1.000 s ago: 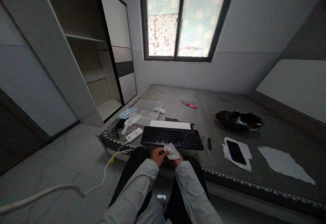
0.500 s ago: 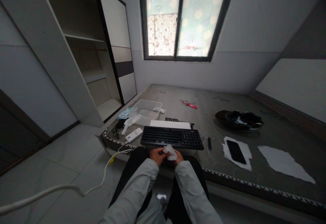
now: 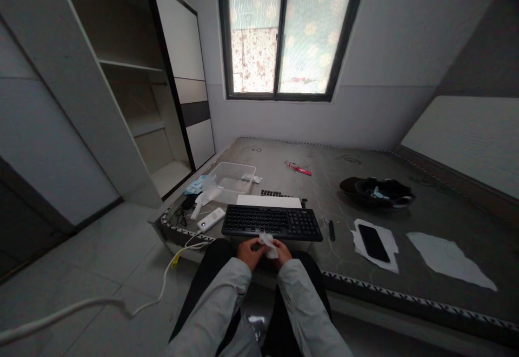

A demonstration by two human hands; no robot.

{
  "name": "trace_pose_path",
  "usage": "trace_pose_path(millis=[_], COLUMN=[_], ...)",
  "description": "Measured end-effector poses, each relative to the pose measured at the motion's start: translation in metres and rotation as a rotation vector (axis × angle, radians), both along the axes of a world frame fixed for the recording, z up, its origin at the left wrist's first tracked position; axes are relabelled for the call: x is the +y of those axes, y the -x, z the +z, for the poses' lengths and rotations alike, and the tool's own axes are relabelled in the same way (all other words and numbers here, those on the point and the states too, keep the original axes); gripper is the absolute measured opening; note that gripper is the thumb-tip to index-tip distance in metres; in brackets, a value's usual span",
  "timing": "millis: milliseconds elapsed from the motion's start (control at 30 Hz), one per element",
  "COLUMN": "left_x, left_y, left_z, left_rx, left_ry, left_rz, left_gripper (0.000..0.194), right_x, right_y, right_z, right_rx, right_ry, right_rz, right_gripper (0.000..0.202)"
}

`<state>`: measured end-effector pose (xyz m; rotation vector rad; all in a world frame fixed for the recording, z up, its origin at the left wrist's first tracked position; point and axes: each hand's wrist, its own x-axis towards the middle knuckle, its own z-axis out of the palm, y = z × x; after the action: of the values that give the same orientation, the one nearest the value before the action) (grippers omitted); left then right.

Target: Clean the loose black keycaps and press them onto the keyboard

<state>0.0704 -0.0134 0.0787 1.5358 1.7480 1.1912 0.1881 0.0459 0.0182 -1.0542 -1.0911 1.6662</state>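
The left hand (image 3: 250,253) pinches one side of a crumpled white tissue (image 3: 268,245) between thumb and fingers; the right hand (image 3: 281,253) grips its opposite side, its fingers partly hidden. The tissue is located just in front of the near edge of a black keyboard (image 3: 272,222), above the person's lap. Behind the keyboard lies a white panel (image 3: 268,201). A white power strip (image 3: 211,219) is positioned to the left, near a clear plastic bin (image 3: 232,179). To the right, a black phone (image 3: 373,242) rests on white paper (image 3: 392,249) atop the mattress (image 3: 324,184).
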Motion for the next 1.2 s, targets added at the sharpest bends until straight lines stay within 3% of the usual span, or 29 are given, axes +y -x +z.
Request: trace_pose_path(millis=[200, 567, 733, 933, 1200], left_x=[-0.003, 0.002, 0.010, 0.012, 0.013], left_y=[-0.003, -0.001, 0.000, 0.002, 0.007], left_z=[0.005, -0.003, -0.010, -0.014, -0.019], left_rx=[0.049, 0.065, 0.056, 0.046, 0.030], left_ry=[-0.101, 0.075, 0.143, 0.154, 0.074], left_rz=[-0.065, -0.090, 0.028, 0.067, -0.022], left_gripper=[0.033, 0.043, 0.042, 0.043, 0.040], right_x=[-0.001, -0.004, -0.003, -0.004, -0.003], right_y=[0.000, -0.003, -0.005, -0.004, -0.004], right_z=[0.005, 0.016, 0.014, 0.013, 0.011], right_rx=[0.028, 0.001, 0.013, 0.018, 0.037], right_ry=[-0.022, -0.074, -0.030, 0.008, 0.020], right_rz=[-0.060, -0.110, -0.074, -0.074, -0.058], right_gripper=[0.037, 0.039, 0.043, 0.045, 0.042])
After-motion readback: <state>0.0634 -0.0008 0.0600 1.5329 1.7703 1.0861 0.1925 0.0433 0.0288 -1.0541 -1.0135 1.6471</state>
